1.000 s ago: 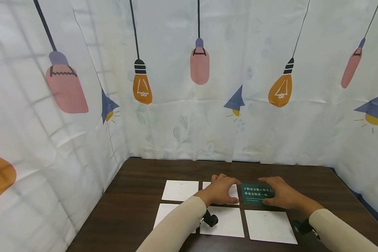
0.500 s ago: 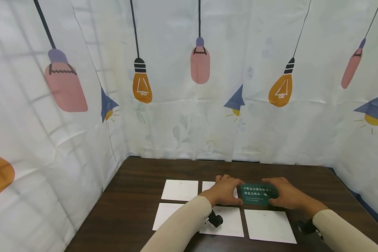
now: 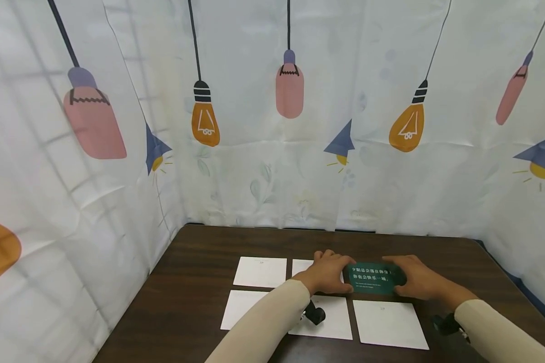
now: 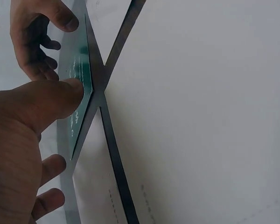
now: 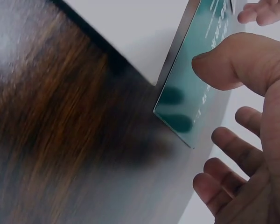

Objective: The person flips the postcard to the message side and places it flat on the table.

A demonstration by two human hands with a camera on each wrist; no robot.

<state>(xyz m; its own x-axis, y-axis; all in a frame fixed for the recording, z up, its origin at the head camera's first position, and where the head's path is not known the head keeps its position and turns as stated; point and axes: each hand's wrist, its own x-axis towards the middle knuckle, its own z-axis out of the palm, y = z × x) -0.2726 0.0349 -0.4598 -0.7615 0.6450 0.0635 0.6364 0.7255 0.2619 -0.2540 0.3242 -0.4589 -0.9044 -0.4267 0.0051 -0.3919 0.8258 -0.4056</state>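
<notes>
A green card (image 3: 370, 279) with white printed lettering lies flat on the dark wooden table (image 3: 181, 312), at the back right of two rows of cards. At its left edge is my left hand (image 3: 325, 275), thumb and forefinger spread apart; whether they touch the card is unclear. My right hand (image 3: 422, 280) curves around the card's right end, its thumb (image 5: 214, 70) over the surface in the right wrist view. Dark reflections of fingers show on the glossy card there. From the left wrist, the left thumb (image 4: 60, 100) covers part of the card.
Several white cards complete the rows: one at the back left (image 3: 260, 272), one at the front right (image 3: 390, 325), others partly behind my left arm. A patterned white curtain (image 3: 254, 151) hangs behind and beside the table.
Both hands have shifted slightly to the right, while the green card stays in about the same place. More of the card's right end now shows beside the right hand.
</notes>
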